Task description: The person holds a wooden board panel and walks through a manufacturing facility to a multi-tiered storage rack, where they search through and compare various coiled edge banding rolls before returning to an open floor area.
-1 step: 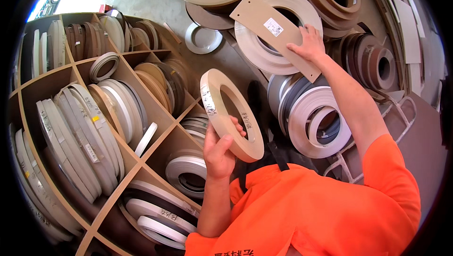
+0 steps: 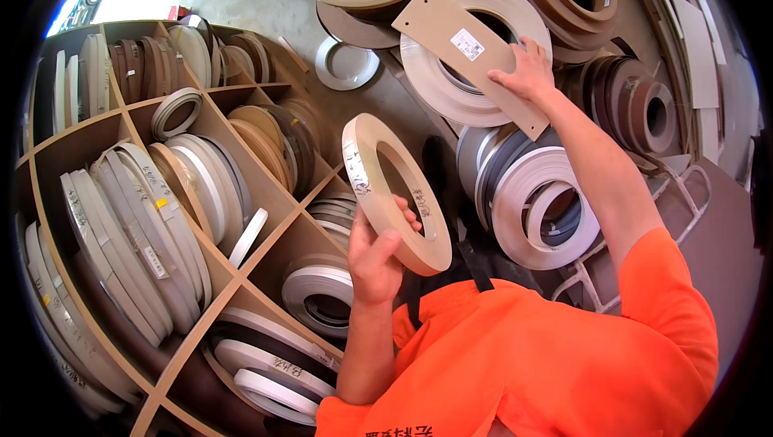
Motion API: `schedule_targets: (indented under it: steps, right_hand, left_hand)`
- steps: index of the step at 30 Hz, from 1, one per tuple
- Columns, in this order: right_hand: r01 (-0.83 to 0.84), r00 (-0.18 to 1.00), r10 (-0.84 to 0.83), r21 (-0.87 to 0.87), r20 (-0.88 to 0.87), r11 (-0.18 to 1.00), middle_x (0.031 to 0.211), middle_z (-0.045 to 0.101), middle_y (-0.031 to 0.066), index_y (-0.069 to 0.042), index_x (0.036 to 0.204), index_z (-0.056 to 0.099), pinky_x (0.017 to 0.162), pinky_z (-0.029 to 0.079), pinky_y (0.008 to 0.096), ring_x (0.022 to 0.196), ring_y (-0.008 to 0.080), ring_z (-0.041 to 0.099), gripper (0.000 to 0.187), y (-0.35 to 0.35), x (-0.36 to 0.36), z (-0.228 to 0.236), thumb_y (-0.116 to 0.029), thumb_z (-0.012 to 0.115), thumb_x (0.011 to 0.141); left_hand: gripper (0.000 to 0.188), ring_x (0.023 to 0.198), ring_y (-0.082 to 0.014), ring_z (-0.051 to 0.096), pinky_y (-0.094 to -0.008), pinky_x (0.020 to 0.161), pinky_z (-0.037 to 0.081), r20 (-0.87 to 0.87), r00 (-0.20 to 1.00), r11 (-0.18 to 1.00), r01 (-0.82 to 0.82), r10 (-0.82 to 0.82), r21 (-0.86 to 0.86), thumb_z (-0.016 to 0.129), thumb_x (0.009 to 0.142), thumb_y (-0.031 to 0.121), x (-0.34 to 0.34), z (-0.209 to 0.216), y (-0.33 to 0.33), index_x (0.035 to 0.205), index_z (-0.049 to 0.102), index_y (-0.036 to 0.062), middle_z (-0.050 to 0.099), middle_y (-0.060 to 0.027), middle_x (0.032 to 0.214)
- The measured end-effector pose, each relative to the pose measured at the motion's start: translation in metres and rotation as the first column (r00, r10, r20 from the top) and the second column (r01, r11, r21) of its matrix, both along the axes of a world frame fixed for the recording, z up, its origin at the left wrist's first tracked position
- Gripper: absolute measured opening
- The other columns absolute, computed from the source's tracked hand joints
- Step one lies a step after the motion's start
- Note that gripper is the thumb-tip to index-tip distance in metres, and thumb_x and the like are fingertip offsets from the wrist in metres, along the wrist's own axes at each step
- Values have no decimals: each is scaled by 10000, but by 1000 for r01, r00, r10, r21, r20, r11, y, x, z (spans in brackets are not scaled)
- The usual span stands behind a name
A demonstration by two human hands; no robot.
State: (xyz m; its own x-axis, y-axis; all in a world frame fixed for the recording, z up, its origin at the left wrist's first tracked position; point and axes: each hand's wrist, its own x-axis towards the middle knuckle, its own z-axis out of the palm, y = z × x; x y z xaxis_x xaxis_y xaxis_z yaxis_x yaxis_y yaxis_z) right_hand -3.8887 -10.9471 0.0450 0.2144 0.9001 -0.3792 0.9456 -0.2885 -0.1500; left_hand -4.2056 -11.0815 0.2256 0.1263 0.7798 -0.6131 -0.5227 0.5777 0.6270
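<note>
A beige roll of edge banding (image 2: 378, 187) with dark handwriting on its band is tilted up before my body. My left hand (image 2: 378, 256) grips its lower left rim, with the thumb outside and the fingertips through the central hole. Farther off to the right, my right hand (image 2: 527, 75) is on a flat tan board (image 2: 451, 30) with a white label and small corner holes. Its thumb lies on the board's face and the fingers curl at the far edge; part of the grip is hidden. Under the board lies a large pale roll (image 2: 419, 75).
At left a wooden rack (image 2: 233, 284) holds many upright rolls in its compartments. White and grey rolls (image 2: 515, 228) stand below my right forearm, brown rolls (image 2: 644, 107) beyond it. A white metal frame (image 2: 592, 284) is at right. A white ring (image 2: 346, 67) lies on the floor.
</note>
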Motion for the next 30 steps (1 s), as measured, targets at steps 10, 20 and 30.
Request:
schedule_targets:
  steps: [10, 20, 30]
  right_hand:
    - [292, 851, -274, -30, -447, 956, 919, 660, 181, 36, 974, 607, 782, 482, 361, 855, 282, 639, 565, 4, 2, 16, -444, 741, 707]
    - [370, -56, -580, -557, -812, 744, 1072, 578, 135, 78, 1172, 442, 802, 495, 317, 922, 169, 586, 458, -73, -73, 146, -238, 619, 892]
    - [390, 8, -505, -463, -863, 796, 1083, 561, 145, 86, 1176, 433, 823, 482, 303, 938, 158, 570, 442, -82, -77, 169, -212, 605, 899]
  left_hand:
    - [494, 1001, -216, 529, -365, 905, 452, -70, 994, 991, 88, -82, 96, 580, 781, 55, 16, -22, 22, 1237, 399, -11, 506, -122, 1132]
    - [512, 1130, -205, 483, -345, 998, 371, -36, 996, 976, 89, -83, 199, 536, 868, 46, 48, -37, 26, 1335, 334, -8, 487, -104, 1235]
    - [662, 1232, -188, 412, -323, 1048, 313, 16, 990, 961, 134, -142, 243, 563, 879, 23, 46, -34, 17, 1424, 192, -32, 407, -100, 1355]
